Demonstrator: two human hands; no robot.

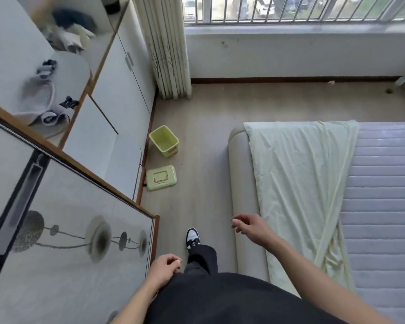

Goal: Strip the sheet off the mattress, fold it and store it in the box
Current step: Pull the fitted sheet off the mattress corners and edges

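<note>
A pale yellow sheet (299,174) lies folded back in a long strip along the left side of the mattress (384,195), whose quilted white top is bare to the right. A yellow-green box (164,141) stands open on the floor by the wardrobe, its lid (161,177) lying flat just in front of it. My right hand (249,226) hovers over the bed's padded edge, fingers loosely curled, holding nothing, just left of the sheet. Beside my hip, my left hand (163,268) is loosely closed and empty.
White wardrobe doors (117,108) and a mirrored panel line the left. A strip of wood floor (204,160) runs between wardrobe and bed frame (241,183). A curtain (166,47) hangs at the back under a barred window. My shoe (192,237) steps forward.
</note>
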